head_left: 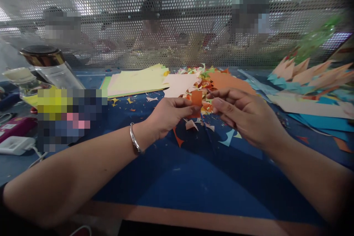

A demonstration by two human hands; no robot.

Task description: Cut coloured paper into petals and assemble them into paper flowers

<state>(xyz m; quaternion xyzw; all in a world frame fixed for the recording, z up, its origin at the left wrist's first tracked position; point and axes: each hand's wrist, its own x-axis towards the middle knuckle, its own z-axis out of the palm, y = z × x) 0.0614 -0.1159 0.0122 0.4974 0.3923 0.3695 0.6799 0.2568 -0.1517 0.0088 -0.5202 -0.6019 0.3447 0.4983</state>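
Between the thumb and fingers of my left hand (175, 114) is a small piece of orange paper (197, 98), raised above the table. My right hand (242, 112) is just to the right of it, fingers pinched together. A thin dark tip shows near its fingertips, but its kind is not clear. Behind and below both hands lies a heap of coloured paper scraps (207, 108). A pale pink sheet (181, 84) and an orange sheet (232, 83) lie beyond my hands, on either side of the heap.
Left of my hands are a stack of pale yellow sheets (135, 81), a clear bottle with a dark lid (55, 70) and a white charger (16, 145). Folded peach and blue paper pieces (306, 72) stand at the right, near blue sheets (323, 123). A perforated metal screen (179, 29) rises behind the blue tabletop (177, 180).
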